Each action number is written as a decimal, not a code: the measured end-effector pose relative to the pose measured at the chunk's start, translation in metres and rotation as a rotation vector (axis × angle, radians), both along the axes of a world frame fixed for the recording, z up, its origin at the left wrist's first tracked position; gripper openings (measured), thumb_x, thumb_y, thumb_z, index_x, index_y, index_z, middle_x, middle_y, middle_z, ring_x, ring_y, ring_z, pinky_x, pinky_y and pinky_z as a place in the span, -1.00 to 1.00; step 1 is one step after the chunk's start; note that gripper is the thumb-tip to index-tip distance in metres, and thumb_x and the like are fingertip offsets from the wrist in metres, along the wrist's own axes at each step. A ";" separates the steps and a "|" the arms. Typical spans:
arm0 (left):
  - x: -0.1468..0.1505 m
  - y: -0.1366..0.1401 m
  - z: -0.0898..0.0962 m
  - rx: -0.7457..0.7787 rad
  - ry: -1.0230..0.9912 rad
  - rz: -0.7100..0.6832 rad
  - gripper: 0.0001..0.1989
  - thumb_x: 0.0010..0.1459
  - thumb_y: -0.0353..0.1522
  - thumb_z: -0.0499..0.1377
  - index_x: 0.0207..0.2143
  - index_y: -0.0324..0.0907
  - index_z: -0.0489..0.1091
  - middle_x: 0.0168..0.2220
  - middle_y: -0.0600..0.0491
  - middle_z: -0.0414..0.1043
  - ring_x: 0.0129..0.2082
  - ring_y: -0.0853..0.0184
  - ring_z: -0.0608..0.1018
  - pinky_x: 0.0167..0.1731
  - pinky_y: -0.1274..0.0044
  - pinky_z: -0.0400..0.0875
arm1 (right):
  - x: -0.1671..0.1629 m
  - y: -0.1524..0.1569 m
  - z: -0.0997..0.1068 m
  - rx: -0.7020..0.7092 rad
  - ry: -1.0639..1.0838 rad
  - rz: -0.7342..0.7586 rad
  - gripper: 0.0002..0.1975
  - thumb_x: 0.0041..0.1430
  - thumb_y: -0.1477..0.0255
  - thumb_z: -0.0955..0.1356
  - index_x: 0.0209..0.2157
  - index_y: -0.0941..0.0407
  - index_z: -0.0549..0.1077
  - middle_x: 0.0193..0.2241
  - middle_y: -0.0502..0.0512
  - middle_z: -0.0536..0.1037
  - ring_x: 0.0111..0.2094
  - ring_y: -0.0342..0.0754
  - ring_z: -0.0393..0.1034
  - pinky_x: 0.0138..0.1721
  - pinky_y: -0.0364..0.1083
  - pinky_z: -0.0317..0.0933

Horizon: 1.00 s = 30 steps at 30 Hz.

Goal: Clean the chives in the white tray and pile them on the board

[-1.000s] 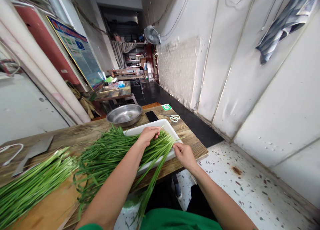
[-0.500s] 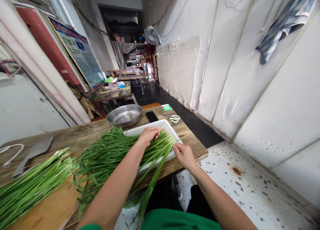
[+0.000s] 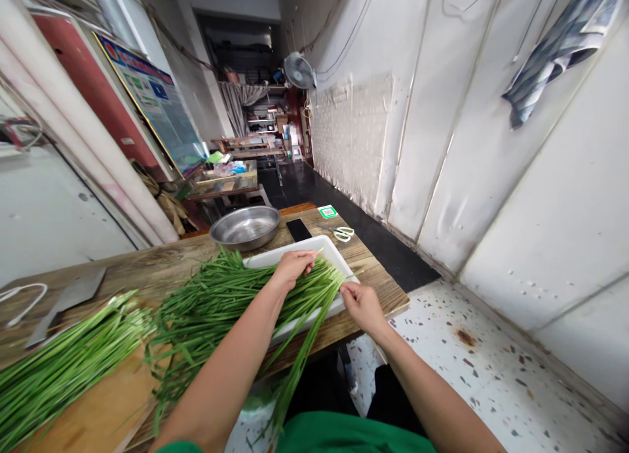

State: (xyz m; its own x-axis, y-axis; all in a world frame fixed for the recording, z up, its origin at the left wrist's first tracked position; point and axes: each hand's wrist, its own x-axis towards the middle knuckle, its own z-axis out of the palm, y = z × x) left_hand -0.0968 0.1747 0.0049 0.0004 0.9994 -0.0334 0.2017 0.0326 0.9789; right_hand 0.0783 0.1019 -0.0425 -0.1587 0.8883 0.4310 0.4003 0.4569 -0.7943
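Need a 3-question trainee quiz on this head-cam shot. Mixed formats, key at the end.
1. What lies between the metal bowl and the scissors?
A) cleaver
B) black phone
C) white cable

2. True or false: the right hand is inside the metal bowl.

3. Fill in: the green stalks under the left hand lie partly in a white ____.

Key: 1. B; 2. False, it is at the pale ends of the stalks; 3. tray.

Dark phone (image 3: pixel 299 230) flat on the bench (image 3: pixel 381 294), green-and-white card (image 3: pixel 327 212) by its far edge, fan (image 3: pixel 298 70) up high, striped cloth (image 3: pixel 560 56) hanging at right, what may be blue plastic (image 3: pixel 238 167) on a farther table (image 3: pixel 228 186).
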 end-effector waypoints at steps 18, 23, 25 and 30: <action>0.000 -0.001 -0.003 0.142 0.192 0.018 -0.75 -0.18 -0.36 0.11 -0.41 -0.28 0.49 -0.62 0.09 0.37 -0.70 0.52 0.24 -0.66 0.64 0.11 | -0.001 0.000 -0.002 0.000 -0.010 -0.027 -0.71 0.05 0.43 0.14 -0.70 0.14 0.18 -0.74 -0.09 0.14 -0.66 -0.22 0.04 -0.58 -0.23 -0.08; 0.007 -0.010 -0.003 0.147 0.282 -0.045 -0.75 -0.16 -0.35 0.11 -0.43 -0.27 0.50 -0.45 0.00 0.48 -0.68 0.50 0.29 -0.63 0.61 0.18 | -0.005 0.001 0.000 -0.001 0.000 -0.044 -0.71 0.07 0.41 0.14 -0.68 0.13 0.20 -0.74 -0.09 0.16 -0.66 -0.21 0.07 -0.58 -0.23 -0.08; 0.007 -0.015 0.002 0.162 0.373 -0.144 -0.72 -0.13 -0.32 0.10 -0.37 -0.25 0.50 -0.45 0.01 0.49 -0.62 0.44 0.36 -0.57 0.60 0.23 | -0.005 0.001 0.000 -0.005 0.009 -0.058 -0.72 0.07 0.40 0.14 -0.67 0.14 0.22 -0.74 -0.09 0.16 -0.65 -0.21 0.07 -0.58 -0.23 -0.09; -0.014 -0.016 0.034 0.251 0.727 -0.265 -0.72 -0.05 -0.32 0.05 -0.32 -0.15 0.49 -0.28 0.05 0.48 -0.28 0.31 0.46 -0.25 0.58 0.27 | -0.004 0.000 -0.003 -0.012 0.024 -0.044 -0.72 0.07 0.40 0.14 -0.66 0.14 0.23 -0.73 -0.09 0.16 -0.65 -0.22 0.08 -0.58 -0.23 -0.07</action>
